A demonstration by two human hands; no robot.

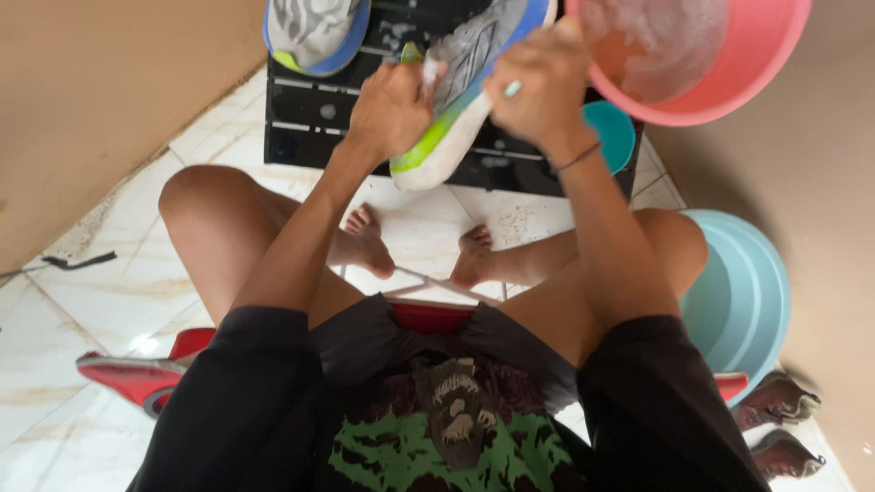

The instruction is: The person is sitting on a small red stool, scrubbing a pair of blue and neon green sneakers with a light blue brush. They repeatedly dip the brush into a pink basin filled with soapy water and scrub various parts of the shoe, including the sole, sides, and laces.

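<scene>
Second sneaker (314, 32) at 11 o'clock, lying on black crate (314, 118). Left hand (392, 109) clenched on side of sneaker (456, 100) at 12 o'clock, over crate. Right hand (538, 87) grips same sneaker from other side, small pale thing pinched in fingers; cannot tell what. Pink basin (720, 55) with soapy water at 1 o'clock, just beside right hand. Teal bowl (612, 132) under it. Light blue basin (743, 301) at 3 o'clock beside knee. Count: two sneakers, two basins, one bowl, one crate.
</scene>
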